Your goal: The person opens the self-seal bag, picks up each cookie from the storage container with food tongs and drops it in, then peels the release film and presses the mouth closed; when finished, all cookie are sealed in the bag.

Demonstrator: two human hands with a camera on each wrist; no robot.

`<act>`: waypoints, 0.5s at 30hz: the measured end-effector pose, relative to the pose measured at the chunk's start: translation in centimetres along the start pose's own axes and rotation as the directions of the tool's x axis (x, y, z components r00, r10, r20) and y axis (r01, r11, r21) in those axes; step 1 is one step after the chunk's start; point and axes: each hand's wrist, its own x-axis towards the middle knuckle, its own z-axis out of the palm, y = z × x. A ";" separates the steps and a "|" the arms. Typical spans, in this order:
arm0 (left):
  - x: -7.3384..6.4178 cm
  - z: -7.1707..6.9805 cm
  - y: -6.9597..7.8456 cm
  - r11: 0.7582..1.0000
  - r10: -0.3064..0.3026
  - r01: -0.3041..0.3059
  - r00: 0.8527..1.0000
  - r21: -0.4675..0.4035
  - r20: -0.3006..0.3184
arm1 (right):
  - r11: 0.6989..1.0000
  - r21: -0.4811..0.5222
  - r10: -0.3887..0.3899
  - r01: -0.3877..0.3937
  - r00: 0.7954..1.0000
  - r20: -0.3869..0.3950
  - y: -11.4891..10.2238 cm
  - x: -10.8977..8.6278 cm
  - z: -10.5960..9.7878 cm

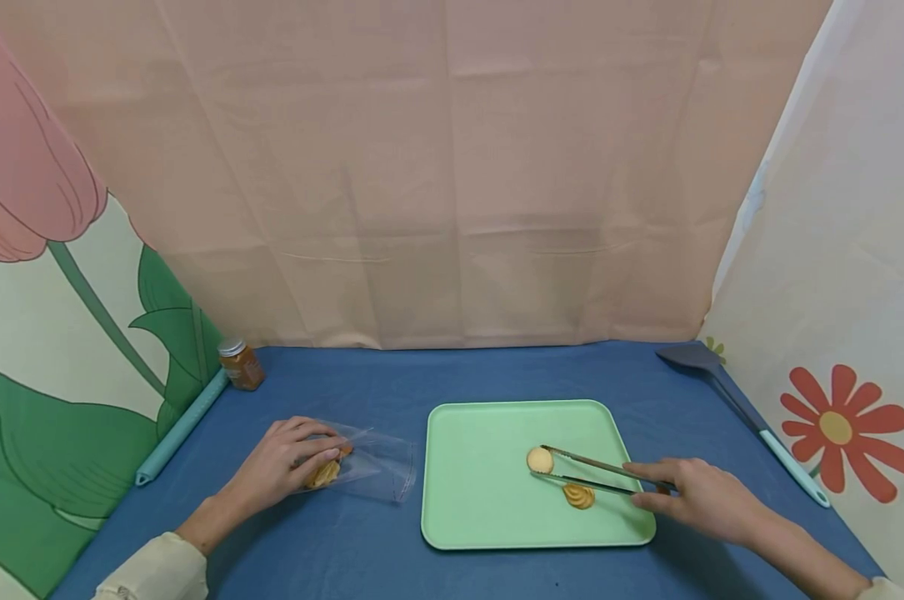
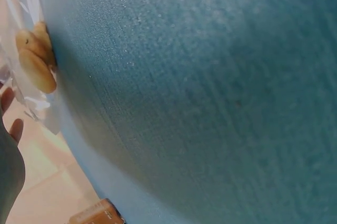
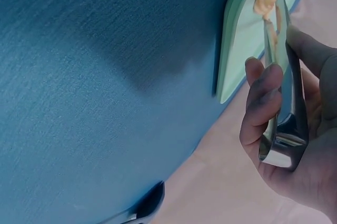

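Note:
My left hand [image 1: 294, 458] grips a clear plastic bag [image 1: 387, 467] whose mouth points right, towards the tray. Inside it lie several golden cookies [image 2: 37, 60], partly covered by my fingers in the head view. My right hand [image 1: 699, 496] holds metal tongs [image 1: 597, 462], its thumb and fingers on the two arms, as the right wrist view [image 3: 289, 134] confirms by showing the tongs' bent end. On the light green tray [image 1: 481, 500], the tong tips lie on either side of a round pale cookie [image 1: 540, 460]. A swirled cookie [image 1: 579, 497] sits just below the tongs.
A jar with a silver lid [image 1: 242, 364] stands at the back left, beside a rolled teal item [image 1: 182, 429]. Along the right edge lies a dark spatula [image 1: 729, 396] with a light blue handle. Blue cloth [image 1: 347, 550] covers the table; a beige sheet hangs behind.

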 end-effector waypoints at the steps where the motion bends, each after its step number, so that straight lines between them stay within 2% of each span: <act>1: 0.0 0.0 0.0 1.000 -0.001 0.001 1.000 0.000 0.000 | 1.000 -0.003 0.000 0.000 1.000 -0.002 0.0 0.0 0.0; 15: -0.1 0.1 -0.1 1.000 -0.007 0.008 1.000 -0.015 0.010 | 0.999 -0.024 -0.034 0.032 0.998 -0.062 -0.2 0.0 0.2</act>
